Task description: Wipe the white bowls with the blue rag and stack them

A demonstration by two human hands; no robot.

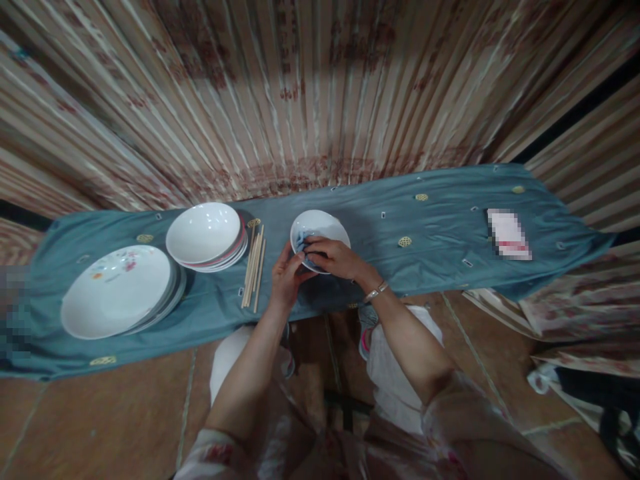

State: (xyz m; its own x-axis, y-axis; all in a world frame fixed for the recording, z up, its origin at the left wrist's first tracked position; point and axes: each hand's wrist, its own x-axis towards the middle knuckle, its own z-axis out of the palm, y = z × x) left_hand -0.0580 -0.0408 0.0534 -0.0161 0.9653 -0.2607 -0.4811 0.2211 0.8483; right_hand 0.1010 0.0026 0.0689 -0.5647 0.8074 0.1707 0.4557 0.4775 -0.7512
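A small white bowl (327,223) is tilted a little over the cloth-covered table, right in front of me. My left hand (289,272) grips its near left rim, thumb toward the inside. Inside the bowl, my right hand (333,257) presses a bunched blue cloth (301,241) against the inner wall; the fingers partly cover it. A bracelet is on my right wrist. Left of the bowl lie several wooden chopsticks (255,267), side by side, close to my left hand without touching it.
Farther left stand a stack of white bowls (205,233) and a stack of large plates with a flower print (117,290). A blurred white and red packet (511,235) lies at the right end of the teal tablecloth (440,233). Pleated curtains (310,100) hang behind.
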